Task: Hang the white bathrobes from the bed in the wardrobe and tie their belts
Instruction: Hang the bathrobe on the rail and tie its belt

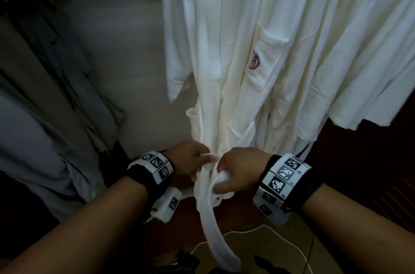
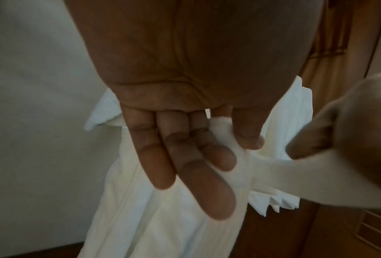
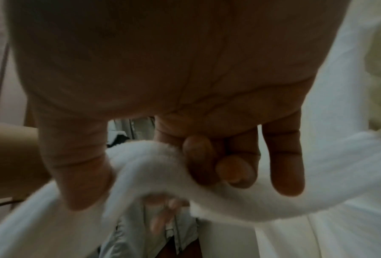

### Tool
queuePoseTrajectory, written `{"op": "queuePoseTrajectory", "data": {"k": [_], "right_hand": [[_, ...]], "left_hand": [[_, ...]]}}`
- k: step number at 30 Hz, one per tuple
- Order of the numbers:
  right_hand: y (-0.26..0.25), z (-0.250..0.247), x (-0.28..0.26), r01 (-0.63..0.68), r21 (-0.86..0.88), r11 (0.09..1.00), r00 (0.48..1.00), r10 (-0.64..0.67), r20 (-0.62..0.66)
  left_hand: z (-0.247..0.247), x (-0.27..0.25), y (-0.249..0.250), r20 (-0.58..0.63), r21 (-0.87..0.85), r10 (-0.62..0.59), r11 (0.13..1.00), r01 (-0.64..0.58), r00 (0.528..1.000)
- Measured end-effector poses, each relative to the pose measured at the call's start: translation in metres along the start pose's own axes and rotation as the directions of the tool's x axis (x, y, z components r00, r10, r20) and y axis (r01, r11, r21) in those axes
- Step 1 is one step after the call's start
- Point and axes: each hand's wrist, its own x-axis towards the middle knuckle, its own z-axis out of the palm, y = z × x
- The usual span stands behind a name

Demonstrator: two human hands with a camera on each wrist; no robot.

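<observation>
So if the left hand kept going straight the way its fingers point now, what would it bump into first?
Most likely the hanging white bathrobe. In the wrist view the left hand, pinching the belt, has fingers aimed at the robe's folds right behind. Depth is unclear, but nothing else seems to lie between.

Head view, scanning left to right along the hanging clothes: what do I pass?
Grey garments → pale wall → white bathrobe with its logo pocket → second bathrobe.

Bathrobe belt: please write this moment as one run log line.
step: tying belt | bathrobe: hanging | left hand: pinches belt | right hand: grips belt | knot: unfinished
</observation>
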Motion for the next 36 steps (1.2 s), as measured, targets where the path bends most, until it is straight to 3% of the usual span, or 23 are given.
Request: {"op": "queuePoseTrajectory", "data": {"k": [4, 7, 11, 15, 17, 21, 24, 26, 28, 30, 32, 34, 36], "right_hand": [[0.003, 0.006, 0.014, -0.107, -0.016, 0.994, 0.994, 0.106, -0.035], [0.004, 0.011, 0.019, -0.092, 0.049, 0.995, 0.995, 0.094, -0.039], [0.0, 0.006, 0.012, -0.003, 0.208, 0.978, 1.0, 0.004, -0.004], [0.004, 0.011, 0.006, -0.027, 0.324, 0.946, 0.998, 0.045, -0.048], [0.013, 0.018, 0.008, -0.09, 0.285, 0.954, 0.983, 0.132, -0.13], [0.027, 0.03, 0.015, -0.22, 0.293, 0.931, 0.929, 0.291, -0.229], [0.028, 0.044, 0.023, -0.182, 0.437, 0.881, 0.887, 0.339, -0.314], [0.026, 0.056, 0.026, -0.07, 0.688, 0.722, 0.856, 0.397, -0.33], [0.02, 0.066, 0.035, 0.021, 0.913, 0.408, 0.869, 0.444, -0.219], [0.017, 0.078, 0.052, -0.01, 0.986, 0.168, 0.846, 0.527, -0.081], [0.018, 0.083, 0.06, -0.08, 0.993, 0.09, 0.805, 0.593, 0.012], [0.017, 0.078, 0.054, -0.042, 0.999, -0.001, 0.834, 0.551, 0.035], [0.014, 0.058, 0.034, 0.071, 0.993, -0.097, 0.888, 0.46, -0.019]], "left_hand": [[0.013, -0.001, -0.021, 0.128, -0.226, 0.037, 0.974, -0.008, 0.991], [0.018, -0.001, -0.029, 0.141, -0.311, 0.109, 0.949, -0.06, 0.984], [0.023, 0.003, -0.033, 0.047, -0.187, 0.194, 0.965, -0.183, 0.98], [0.023, 0.008, -0.034, 0.012, 0.009, 0.318, 0.948, -0.318, 0.948], [0.023, 0.01, -0.037, 0.039, -0.013, 0.321, 0.947, -0.321, 0.946], [0.025, 0.008, -0.041, 0.059, -0.305, 0.278, 0.92, -0.248, 0.959], [0.023, 0.007, -0.043, 0.011, -0.232, 0.324, 0.921, -0.313, 0.946], [0.02, 0.007, -0.042, -0.015, -0.221, 0.346, 0.914, -0.34, 0.938], [0.014, 0.007, -0.043, -0.044, -0.279, 0.344, 0.897, -0.342, 0.938], [0.007, 0.007, -0.044, -0.072, -0.307, 0.311, 0.897, -0.318, 0.948], [-0.003, 0.008, -0.048, -0.102, -0.274, 0.29, 0.911, -0.308, 0.951], [-0.011, 0.01, -0.058, -0.149, -0.189, 0.258, 0.94, -0.283, 0.955], [-0.018, 0.013, -0.071, -0.217, -0.069, 0.204, 0.972, -0.224, 0.955]]}}
